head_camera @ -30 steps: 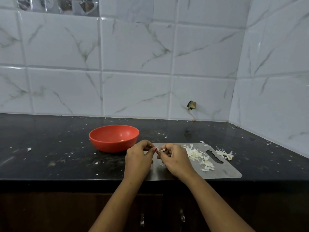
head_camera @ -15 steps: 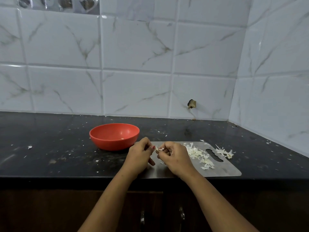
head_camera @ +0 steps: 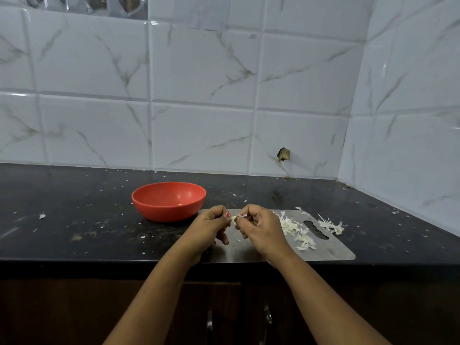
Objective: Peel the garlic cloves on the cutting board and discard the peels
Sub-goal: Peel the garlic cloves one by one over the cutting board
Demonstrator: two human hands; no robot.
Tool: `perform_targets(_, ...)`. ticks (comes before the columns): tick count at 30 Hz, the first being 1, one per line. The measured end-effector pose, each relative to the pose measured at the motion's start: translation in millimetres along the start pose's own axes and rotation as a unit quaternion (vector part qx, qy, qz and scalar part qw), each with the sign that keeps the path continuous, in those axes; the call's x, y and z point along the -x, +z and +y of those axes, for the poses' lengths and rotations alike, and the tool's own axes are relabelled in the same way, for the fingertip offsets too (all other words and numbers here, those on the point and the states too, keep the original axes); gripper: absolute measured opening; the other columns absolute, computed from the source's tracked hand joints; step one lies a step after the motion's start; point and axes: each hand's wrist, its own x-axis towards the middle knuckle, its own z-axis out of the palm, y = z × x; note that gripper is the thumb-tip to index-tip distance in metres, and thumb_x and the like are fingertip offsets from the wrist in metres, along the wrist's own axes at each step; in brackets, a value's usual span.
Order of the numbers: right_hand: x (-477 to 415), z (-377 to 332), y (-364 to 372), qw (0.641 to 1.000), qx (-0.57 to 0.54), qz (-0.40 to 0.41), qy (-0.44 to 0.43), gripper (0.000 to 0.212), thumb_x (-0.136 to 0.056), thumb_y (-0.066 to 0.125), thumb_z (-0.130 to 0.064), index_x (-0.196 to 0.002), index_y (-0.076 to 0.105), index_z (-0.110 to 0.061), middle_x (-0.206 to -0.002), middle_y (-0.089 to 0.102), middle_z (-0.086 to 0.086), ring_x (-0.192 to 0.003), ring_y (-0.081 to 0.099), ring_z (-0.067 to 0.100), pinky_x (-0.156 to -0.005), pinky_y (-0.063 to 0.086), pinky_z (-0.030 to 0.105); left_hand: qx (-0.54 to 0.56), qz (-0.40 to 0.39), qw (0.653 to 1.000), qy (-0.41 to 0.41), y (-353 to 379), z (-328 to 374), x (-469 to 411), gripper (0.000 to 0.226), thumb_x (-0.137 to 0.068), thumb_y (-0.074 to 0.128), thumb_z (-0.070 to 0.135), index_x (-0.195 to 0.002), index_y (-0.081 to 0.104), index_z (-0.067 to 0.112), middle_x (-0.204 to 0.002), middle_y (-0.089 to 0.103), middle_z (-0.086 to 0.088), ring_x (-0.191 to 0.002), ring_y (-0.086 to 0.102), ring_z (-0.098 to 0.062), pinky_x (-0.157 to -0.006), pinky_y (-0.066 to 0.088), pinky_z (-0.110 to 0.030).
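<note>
Clove (head_camera: 235, 217) is pinched between left hand (head_camera: 210, 226) and right hand (head_camera: 261, 227), above board (head_camera: 333, 250); its axis runs hand to hand. Peels (head_camera: 296, 230) lie rightward.

Premises: domestic kitchen. Evidence: glossy white marble-pattern wall tiles (head_camera: 199, 70) meeting at a corner; dark speckled stone desk (head_camera: 74, 195) strewn with peel scraps (head_camera: 332, 226); brown cabinet doors (head_camera: 74, 307) with metal handles (head_camera: 209, 324) beneath; red bowl (head_camera: 161, 212) and steel cutting board (head_camera: 333, 247) on the desk.
</note>
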Motion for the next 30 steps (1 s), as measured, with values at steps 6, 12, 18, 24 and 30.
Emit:
perform_targets(6,-3,5,-1,0.998,0.024,0.049,0.015,0.009,-0.088,0.059,-0.004,-0.08,0.064,-0.005,-0.064,0.062,0.003,-0.052,0.056,0.003,-0.054,0.047,0.017,-0.022,-0.05,0.998,-0.003,-7,1,1,0.026,-0.099,0.046,0.013,-0.074,0.052,0.016,-0.069,0.053,0.006,-0.055,0.056,-0.006,-0.047,0.034,-0.016)
perform_targets(12,-6,8,0,0.995,-0.019,0.086,0.051,0.011,-0.089,0.06,-0.004,-0.082,0.069,-0.003,-0.069,0.068,0.009,-0.056,0.06,0.005,-0.057,0.051,0.019,0.024,-0.008,0.999,-0.021,-9,1,3,0.02,-0.097,0.052,0.015,-0.079,0.057,0.01,-0.068,0.057,-0.002,-0.053,0.059,-0.01,-0.051,0.033,-0.024)
perform_targets(18,-9,13,-25,0.987,0.09,0.127,0.04,0.018,-0.081,0.068,-0.004,-0.066,0.067,-0.014,-0.058,0.064,-0.001,-0.052,0.061,0.009,-0.06,0.055,0.025,0.043,0.073,0.996,-0.036,-6,-5,1,0.016,-0.087,0.065,0.003,-0.075,0.057,0.01,-0.07,0.065,-0.006,-0.055,0.063,-0.017,-0.052,0.039,-0.026)
perform_targets(24,-15,30,-85,0.941,0.329,0.06,0.047,0.02,-0.092,0.055,-0.005,-0.097,0.075,-0.008,-0.09,0.072,0.003,-0.075,0.063,0.014,-0.074,0.045,0.022,-0.075,0.137,0.987,-0.035,6,-5,-2,0.007,-0.084,0.071,0.011,-0.079,0.065,0.011,-0.07,0.071,-0.009,-0.05,0.06,-0.013,-0.049,0.046,-0.023)
perform_targets(30,-18,28,-95,0.93,0.362,0.055,0.044,0.024,-0.097,0.054,-0.02,-0.087,0.072,-0.007,-0.08,0.07,0.003,-0.074,0.064,0.02,-0.069,0.049,0.031,-0.152,0.173,0.973,0.013,14,-5,-1,0.01,-0.081,0.075,0.018,-0.077,0.067,0.018,-0.071,0.072,0.002,-0.061,0.068,-0.009,-0.066,0.058,-0.029)
